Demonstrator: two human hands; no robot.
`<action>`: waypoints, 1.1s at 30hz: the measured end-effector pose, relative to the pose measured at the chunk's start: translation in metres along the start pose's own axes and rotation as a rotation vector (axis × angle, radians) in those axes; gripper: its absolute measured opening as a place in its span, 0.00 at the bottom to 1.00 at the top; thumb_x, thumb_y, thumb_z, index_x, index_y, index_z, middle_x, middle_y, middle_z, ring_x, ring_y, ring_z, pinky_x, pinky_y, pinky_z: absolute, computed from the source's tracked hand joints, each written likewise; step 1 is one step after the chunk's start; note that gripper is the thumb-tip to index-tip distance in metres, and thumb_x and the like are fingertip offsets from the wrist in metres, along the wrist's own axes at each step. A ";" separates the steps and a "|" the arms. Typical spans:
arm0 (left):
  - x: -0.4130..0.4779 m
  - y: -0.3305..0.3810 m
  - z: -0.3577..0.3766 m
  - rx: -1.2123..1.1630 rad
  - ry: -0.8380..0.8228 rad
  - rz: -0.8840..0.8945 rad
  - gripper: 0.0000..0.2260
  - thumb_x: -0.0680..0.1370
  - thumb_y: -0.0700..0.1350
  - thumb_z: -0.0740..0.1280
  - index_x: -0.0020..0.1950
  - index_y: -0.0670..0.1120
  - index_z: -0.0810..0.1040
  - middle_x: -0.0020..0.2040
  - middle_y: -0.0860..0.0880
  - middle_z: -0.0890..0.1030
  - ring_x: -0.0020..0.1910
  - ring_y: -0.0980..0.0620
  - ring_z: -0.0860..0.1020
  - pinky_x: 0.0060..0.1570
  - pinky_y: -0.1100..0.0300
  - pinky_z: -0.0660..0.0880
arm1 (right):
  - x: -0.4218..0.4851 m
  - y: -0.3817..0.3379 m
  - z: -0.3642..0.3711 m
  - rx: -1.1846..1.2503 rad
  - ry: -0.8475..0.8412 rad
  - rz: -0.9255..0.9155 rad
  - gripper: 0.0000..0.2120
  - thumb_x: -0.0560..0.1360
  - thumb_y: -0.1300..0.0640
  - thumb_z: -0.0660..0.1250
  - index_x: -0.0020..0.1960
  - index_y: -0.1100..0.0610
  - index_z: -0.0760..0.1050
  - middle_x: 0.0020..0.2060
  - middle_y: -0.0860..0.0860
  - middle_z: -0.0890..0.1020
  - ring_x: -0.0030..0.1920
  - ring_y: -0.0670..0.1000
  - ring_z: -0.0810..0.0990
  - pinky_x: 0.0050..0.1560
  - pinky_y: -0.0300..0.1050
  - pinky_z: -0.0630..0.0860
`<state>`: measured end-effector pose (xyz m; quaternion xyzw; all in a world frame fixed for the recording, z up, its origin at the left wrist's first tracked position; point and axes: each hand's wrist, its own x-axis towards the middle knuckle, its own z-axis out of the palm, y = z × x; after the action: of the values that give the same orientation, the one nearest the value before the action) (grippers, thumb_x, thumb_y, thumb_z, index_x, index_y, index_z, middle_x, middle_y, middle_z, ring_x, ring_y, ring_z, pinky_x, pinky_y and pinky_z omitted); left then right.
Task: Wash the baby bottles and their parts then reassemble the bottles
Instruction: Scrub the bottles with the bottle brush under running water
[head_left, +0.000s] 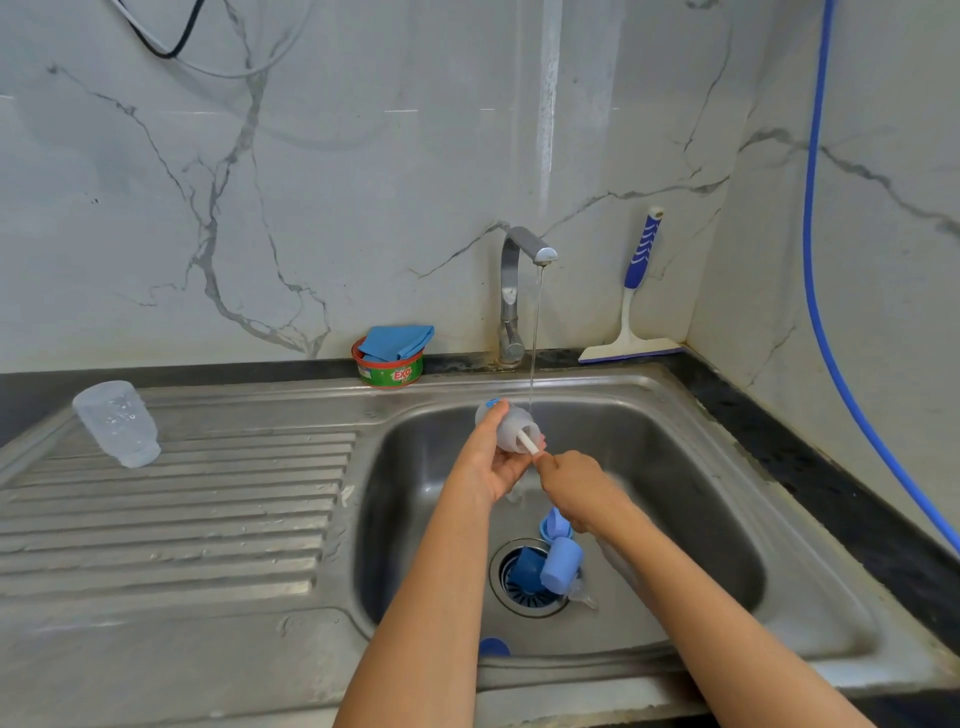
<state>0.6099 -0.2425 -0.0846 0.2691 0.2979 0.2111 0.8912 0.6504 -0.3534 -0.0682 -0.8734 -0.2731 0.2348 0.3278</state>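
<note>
Over the sink basin (701, 467), my left hand (491, 457) grips a clear baby bottle (511, 423) tilted on its side, mouth toward the right. My right hand (576, 486) holds the white handle of a bottle brush (529, 443) pushed into the bottle's mouth; the brush head is hidden inside. A thin stream of water falls from the tap (524, 249) just past the bottle. A second clear bottle (117, 421) stands upside down on the draining board. Blue caps (561, 564) and a collar ring (555, 525) lie by the drain, with a clear teat (582, 595) beside them.
A red and green dish-soap tub (389, 370) with a blue cloth (397, 340) sits behind the sink. A blue-handled squeegee (636, 306) leans in the back right corner. A blue hose (831, 338) hangs down the right wall. Another blue piece (493, 647) lies at the basin's front edge.
</note>
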 end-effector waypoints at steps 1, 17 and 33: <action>0.000 0.001 -0.001 0.003 -0.008 -0.009 0.27 0.74 0.48 0.73 0.66 0.37 0.68 0.58 0.33 0.76 0.48 0.40 0.80 0.38 0.51 0.82 | 0.000 0.001 -0.001 0.060 -0.034 0.019 0.18 0.82 0.50 0.51 0.37 0.57 0.65 0.29 0.51 0.68 0.24 0.48 0.64 0.25 0.38 0.64; -0.004 0.001 0.003 -0.024 0.020 0.098 0.24 0.74 0.47 0.72 0.65 0.38 0.70 0.54 0.35 0.79 0.46 0.43 0.81 0.40 0.51 0.82 | 0.000 -0.005 0.001 -0.263 0.096 -0.024 0.17 0.84 0.55 0.47 0.57 0.61 0.72 0.48 0.57 0.75 0.44 0.54 0.74 0.43 0.47 0.72; -0.004 0.003 -0.008 0.093 0.052 0.135 0.19 0.74 0.47 0.72 0.60 0.39 0.73 0.50 0.39 0.80 0.44 0.47 0.80 0.38 0.57 0.81 | -0.013 0.001 -0.005 -0.339 -0.155 -0.122 0.17 0.82 0.53 0.49 0.36 0.57 0.64 0.32 0.54 0.71 0.29 0.53 0.74 0.27 0.41 0.65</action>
<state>0.6010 -0.2392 -0.0867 0.3241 0.3115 0.2635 0.8535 0.6444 -0.3647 -0.0628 -0.8773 -0.3856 0.2317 0.1675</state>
